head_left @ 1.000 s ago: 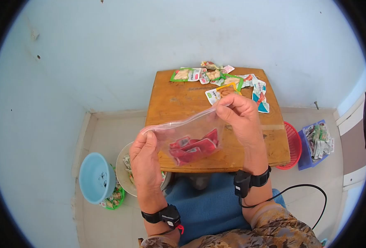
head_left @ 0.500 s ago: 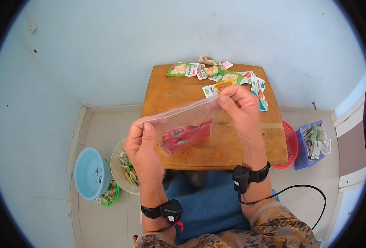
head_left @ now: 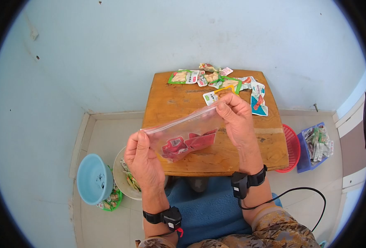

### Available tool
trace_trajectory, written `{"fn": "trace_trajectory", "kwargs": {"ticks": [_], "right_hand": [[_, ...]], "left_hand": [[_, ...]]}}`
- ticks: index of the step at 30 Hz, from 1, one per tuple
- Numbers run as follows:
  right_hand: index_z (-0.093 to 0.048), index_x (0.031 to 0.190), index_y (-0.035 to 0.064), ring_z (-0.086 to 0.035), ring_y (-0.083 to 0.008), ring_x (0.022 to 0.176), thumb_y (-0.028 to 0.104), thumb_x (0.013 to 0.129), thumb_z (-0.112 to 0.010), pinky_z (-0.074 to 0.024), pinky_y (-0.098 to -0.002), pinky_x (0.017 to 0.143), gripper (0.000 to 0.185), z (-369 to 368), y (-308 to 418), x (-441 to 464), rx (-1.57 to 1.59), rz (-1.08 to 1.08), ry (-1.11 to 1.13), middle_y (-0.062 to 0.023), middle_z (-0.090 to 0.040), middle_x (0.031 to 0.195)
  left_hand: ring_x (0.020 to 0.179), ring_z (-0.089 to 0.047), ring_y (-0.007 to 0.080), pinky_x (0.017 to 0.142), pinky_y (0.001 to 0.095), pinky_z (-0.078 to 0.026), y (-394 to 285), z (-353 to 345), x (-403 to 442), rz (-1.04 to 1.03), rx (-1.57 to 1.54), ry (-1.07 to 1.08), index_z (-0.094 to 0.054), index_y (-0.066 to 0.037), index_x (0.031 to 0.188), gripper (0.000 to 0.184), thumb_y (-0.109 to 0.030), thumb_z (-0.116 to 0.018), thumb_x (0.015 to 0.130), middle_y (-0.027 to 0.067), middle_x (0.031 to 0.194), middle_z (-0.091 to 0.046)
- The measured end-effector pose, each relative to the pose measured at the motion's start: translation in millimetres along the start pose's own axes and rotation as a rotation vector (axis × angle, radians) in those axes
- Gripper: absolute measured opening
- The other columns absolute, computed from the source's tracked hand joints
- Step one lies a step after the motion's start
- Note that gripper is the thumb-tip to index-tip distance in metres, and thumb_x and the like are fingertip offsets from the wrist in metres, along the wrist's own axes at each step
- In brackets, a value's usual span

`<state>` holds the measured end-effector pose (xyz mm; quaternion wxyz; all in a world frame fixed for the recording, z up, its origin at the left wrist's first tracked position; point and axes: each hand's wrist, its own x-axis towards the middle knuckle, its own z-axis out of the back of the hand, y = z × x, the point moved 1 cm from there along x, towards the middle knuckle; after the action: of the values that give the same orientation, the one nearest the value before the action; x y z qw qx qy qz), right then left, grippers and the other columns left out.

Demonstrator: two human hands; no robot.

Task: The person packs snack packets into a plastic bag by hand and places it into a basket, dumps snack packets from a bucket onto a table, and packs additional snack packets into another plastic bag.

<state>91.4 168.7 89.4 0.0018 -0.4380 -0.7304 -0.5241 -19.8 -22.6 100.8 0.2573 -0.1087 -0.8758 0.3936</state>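
Observation:
A clear zip bag (head_left: pixel 183 128) hangs stretched between my two hands above the wooden table (head_left: pixel 170 99). Several red packets (head_left: pixel 187 145) lie in its lower part. My left hand (head_left: pixel 143 159) pinches the bag's top left corner between thumb and fingers. The top right corner is pinched by my right hand (head_left: pixel 237 118), which is higher and farther forward. Behind my right hand, snack packets with green, yellow and white edges lie at the back of the table, among them a blue and white one (head_left: pixel 259 99).
On the floor at the left are a light blue basin (head_left: pixel 94 179), a green basket (head_left: pixel 117 200) and a pale bowl (head_left: pixel 123 175) of packets. At the right stand a red basket (head_left: pixel 291 149) and a purple bin (head_left: pixel 309 164) of packets. A black cable (head_left: pixel 311 189) loops beside my right arm.
Both hands still hold the bag by its top corners. The red packets have shifted inside it, and its zip edge looks straighter than a second ago. The view has tilted slightly.

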Motion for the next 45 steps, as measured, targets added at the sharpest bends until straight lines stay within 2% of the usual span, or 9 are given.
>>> {"fn": "trace_trajectory", "kwargs": {"ticks": [8,10,13,23,26,28,34,37,45], "right_hand": [[-0.062,0.089,0.0033,-0.068,-0.0143,0.076,0.015,0.096,-0.064,-0.0534,-0.0276,0.072,0.013,-9.2,8.5,-2.5,0.032,-0.020,0.033,-0.0074,-0.070,0.082],[-0.062,0.088,0.0030,-0.066,-0.0108,0.074,0.012,0.096,-0.064,-0.0526,-0.0246,0.068,0.012,-8.7,11.7,-3.0,-0.038,0.020,0.088,-0.0060,-0.070,0.081],[-0.061,0.088,0.0031,-0.063,-0.0065,0.072,0.010,0.095,-0.064,-0.0511,-0.0217,0.064,0.010,-11.5,23.9,-8.3,-0.166,-0.044,0.122,-0.0037,-0.069,0.080],[-0.062,0.085,0.0032,-0.060,-0.0037,0.069,0.010,0.094,-0.066,-0.0497,-0.0200,0.061,0.012,-9.3,31.9,-15.0,-0.162,-0.069,0.320,0.0004,-0.066,0.077],[-0.065,0.088,-0.0007,-0.067,-0.0111,0.074,0.011,0.092,-0.070,-0.0540,-0.0243,0.067,0.013,-9.7,32.1,-14.1,-0.139,-0.099,0.347,-0.0077,-0.070,0.082],[-0.063,0.088,0.0020,-0.061,-0.0052,0.073,0.010,0.091,-0.070,-0.0509,-0.0213,0.061,0.010,-9.7,31.0,-14.4,-0.102,-0.138,0.328,-0.0011,-0.067,0.080],[-0.069,0.113,0.0061,-0.064,-0.0099,0.075,0.015,0.080,-0.079,-0.0530,-0.0228,0.063,0.035,-9.4,13.7,-10.2,-0.342,-0.080,0.492,-0.0047,-0.072,0.086],[-0.073,0.107,0.0074,-0.062,-0.0087,0.072,0.017,0.079,-0.080,-0.0514,-0.0236,0.060,0.031,-13.8,8.7,-13.0,-0.441,-0.395,0.594,-0.0020,-0.070,0.079],[-0.073,0.089,0.0018,-0.056,-0.0049,0.066,0.018,0.095,-0.063,-0.0468,-0.0242,0.062,0.020,-19.8,-4.0,-9.3,-0.482,-0.357,0.530,-0.0008,-0.067,0.071]], "left_hand": [[0.101,-0.062,0.0163,0.095,0.0337,-0.048,-26.7,-16.7,-8.0,-0.236,0.464,-0.111,-0.062,0.001,0.108,0.020,-0.014,-0.063,0.095,0.0085,0.101,-0.067],[0.108,-0.060,0.0239,0.104,0.0425,-0.042,-38.9,-24.1,-13.2,-0.561,1.077,0.030,-0.060,0.000,0.116,0.035,-0.018,-0.070,0.088,0.0101,0.105,-0.066],[0.108,-0.061,0.0321,0.104,0.0529,-0.039,-48.7,-39.5,-22.9,-0.747,1.487,0.244,-0.063,-0.002,0.116,0.052,-0.031,-0.079,0.076,0.0112,0.111,-0.065],[0.089,-0.060,0.0278,0.107,0.0548,-0.035,-46.9,-50.0,-41.8,-0.517,1.616,0.407,-0.065,-0.004,0.095,0.023,-0.014,-0.076,0.077,0.0078,0.085,-0.062],[0.080,-0.058,0.0295,0.108,0.0526,-0.035,-45.1,-48.6,-38.8,-0.509,1.513,0.382,-0.062,-0.001,0.086,0.011,-0.003,-0.070,0.078,0.0106,0.078,-0.059],[0.081,-0.058,0.0291,0.108,0.0508,-0.036,-47.9,-51.1,-38.6,-0.564,1.521,0.341,-0.062,-0.001,0.085,0.008,-0.002,-0.068,0.080,0.0105,0.077,-0.059],[0.081,-0.058,0.0288,0.107,0.0490,-0.037,-48.3,-52.7,-36.6,-0.664,1.617,0.269,-0.061,0.000,0.086,0.004,0.000,-0.065,0.083,0.0100,0.079,-0.059],[0.080,-0.058,0.0291,0.106,0.0489,-0.038,-45.4,-47.9,-32.5,-0.691,1.603,0.253,-0.061,0.000,0.086,0.003,0.000,-0.064,0.085,0.0097,0.080,-0.059],[0.087,-0.059,0.0280,0.104,0.0503,-0.040,-38.6,-30.8,-19.8,-0.752,1.611,0.222,-0.064,-0.005,0.096,0.021,-0.004,-0.073,0.077,0.0081,0.087,-0.060]]}}
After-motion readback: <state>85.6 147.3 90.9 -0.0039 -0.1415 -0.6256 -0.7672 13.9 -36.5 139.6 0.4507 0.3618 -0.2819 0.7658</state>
